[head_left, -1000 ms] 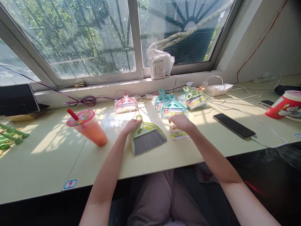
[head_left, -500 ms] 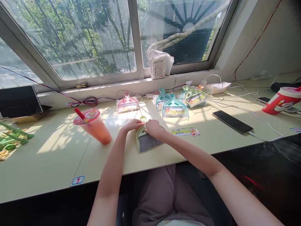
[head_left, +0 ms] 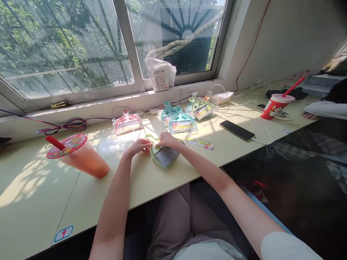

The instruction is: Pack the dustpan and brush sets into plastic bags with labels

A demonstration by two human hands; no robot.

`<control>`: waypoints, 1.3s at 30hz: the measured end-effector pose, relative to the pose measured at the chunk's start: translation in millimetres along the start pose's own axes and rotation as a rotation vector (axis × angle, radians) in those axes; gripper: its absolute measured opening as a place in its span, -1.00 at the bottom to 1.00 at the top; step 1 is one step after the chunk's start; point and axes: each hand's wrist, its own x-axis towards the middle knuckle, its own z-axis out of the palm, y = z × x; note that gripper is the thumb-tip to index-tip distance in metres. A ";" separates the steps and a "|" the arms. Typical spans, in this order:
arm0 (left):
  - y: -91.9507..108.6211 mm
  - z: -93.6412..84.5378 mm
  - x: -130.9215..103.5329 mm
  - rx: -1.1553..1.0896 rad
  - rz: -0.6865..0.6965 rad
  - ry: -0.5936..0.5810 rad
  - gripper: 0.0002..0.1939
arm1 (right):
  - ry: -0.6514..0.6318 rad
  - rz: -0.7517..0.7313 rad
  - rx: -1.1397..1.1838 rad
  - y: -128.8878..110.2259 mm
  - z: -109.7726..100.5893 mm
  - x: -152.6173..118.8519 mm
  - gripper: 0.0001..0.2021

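Observation:
A small green dustpan (head_left: 154, 154) with a grey-bristled brush (head_left: 167, 156) lying in it rests on the table near its front edge. My left hand (head_left: 139, 147) grips the dustpan's left side near the handle, fingers closed. My right hand (head_left: 167, 140) is closed on the brush's top, and its fingertips are partly hidden. A printed card (head_left: 200, 143) lies just right of the dustpan. Behind stand wrapped sets: a pink one (head_left: 128, 124), a teal one (head_left: 183, 122) and a green one (head_left: 201, 108).
A cup of orange drink (head_left: 89, 160) stands at the left. A black phone (head_left: 236, 130) with a white cable lies at the right, near a red cup (head_left: 274, 107). Another person's hand (head_left: 310, 115) rests at the far right. A tissue pack (head_left: 160, 76) is on the sill.
The view has swung to the right, bringing another person's arm into sight. The dustpan and brush have turned slightly between my hands, which still hold them.

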 end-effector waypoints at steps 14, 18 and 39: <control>27.2 8.8 -3.7 0.205 -0.028 0.117 -0.85 | -0.031 0.040 0.331 10.5 -1.1 -5.4 -0.73; 29.2 12.0 -4.5 0.208 -0.021 0.145 -0.86 | -0.032 0.046 0.374 9.1 0.0 -8.1 -0.69; 13.6 8.1 -1.4 0.173 -0.155 0.175 -0.78 | -0.071 0.266 -0.230 83.9 -74.3 -92.3 -0.86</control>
